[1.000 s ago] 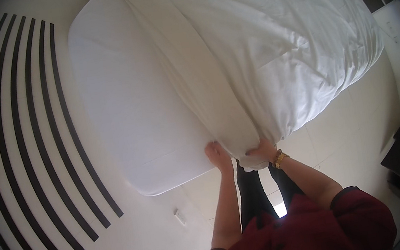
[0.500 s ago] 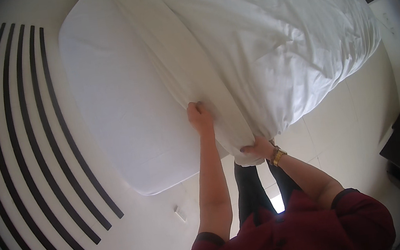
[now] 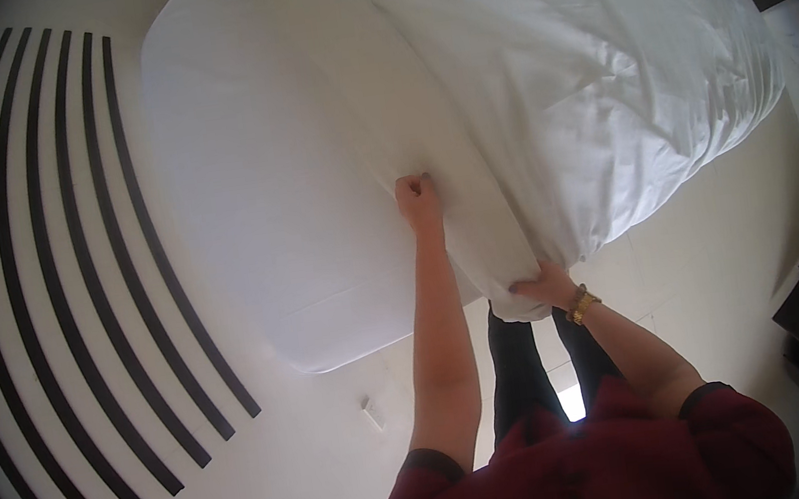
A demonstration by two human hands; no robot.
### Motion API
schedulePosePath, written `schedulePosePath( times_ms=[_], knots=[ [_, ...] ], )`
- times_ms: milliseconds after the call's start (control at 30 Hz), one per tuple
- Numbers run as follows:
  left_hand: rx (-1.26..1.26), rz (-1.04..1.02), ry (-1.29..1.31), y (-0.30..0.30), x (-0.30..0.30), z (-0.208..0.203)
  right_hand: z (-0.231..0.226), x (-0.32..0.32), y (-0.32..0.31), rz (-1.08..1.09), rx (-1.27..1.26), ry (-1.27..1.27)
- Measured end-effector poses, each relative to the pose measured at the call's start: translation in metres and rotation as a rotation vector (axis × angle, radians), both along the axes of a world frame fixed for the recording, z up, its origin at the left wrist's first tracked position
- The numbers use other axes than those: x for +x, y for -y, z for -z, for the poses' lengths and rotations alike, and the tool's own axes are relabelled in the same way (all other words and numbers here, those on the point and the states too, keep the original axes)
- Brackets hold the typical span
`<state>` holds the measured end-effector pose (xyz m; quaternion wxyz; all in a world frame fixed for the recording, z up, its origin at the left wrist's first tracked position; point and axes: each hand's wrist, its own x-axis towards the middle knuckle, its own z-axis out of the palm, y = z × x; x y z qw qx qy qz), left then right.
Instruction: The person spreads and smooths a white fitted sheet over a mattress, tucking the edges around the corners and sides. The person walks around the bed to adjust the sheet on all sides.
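A: What do you see, looking down from the head?

B: One long, flat, creamy-white band of folded cloth. It lies on a bed, between a smooth, white, cloth-covered mattress part on the left and a wrinkly white cloth cover on the right.

A: Which way does the band point?

B: Its long way runs from the far top down to the person, leaning right as it comes near. The near end sticks out past the bed's edge, by the black trousers.

A: And the two hands?

B: The left hand is on the band's left edge. Its fingers are clenched like a fist and look to be pinching the cloth. The right hand is at the near end. Its fingers are grasping the cloth, thumb on top.

A: Is there anything to read?

B: There's one gold-coloured wristwatch on the right wrist, but its face is too small to make out.

A: What else can you count?

B: Seven long, thin, dark strips on the pale wall, and one small white plate below the bed's corner. The person wears one dark red shirt.
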<state>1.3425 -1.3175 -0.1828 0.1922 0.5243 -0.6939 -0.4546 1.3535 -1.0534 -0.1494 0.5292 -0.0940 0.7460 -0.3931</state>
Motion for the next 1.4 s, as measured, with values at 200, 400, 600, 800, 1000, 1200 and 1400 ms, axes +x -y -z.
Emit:
schedulePosePath(
  times_ms=[200,400,600,800,1000,1200,1400],
  knots=[
    [0.228,-0.118,-0.357,0.007,0.026,-0.031,-0.009,0.000,-0.001,0.073,-0.020,0.054],
    [0.279,-0.114,-0.423,0.022,0.059,-0.020,0.008,-0.007,-0.011,-0.035,0.051,-0.006],
    [-0.015,-0.164,0.124,0.002,0.040,0.042,0.017,-0.008,-0.013,-0.138,0.165,-0.148],
    [0.029,-0.072,0.194,-0.040,0.019,0.013,0.002,-0.008,0.032,0.163,-0.078,-0.413],
    [0.965,-0.155,-0.269,-0.021,0.048,-0.045,-0.018,0.001,0.031,0.188,-0.310,0.296],
    [0.396,-0.058,0.226,-0.022,0.087,0.007,0.027,0.009,0.025,0.107,-0.034,0.283],
    [0.176,-0.077,0.189,-0.121,0.153,0.053,0.055,0.030,-0.010,-0.157,-0.060,0.282]
  ],
)
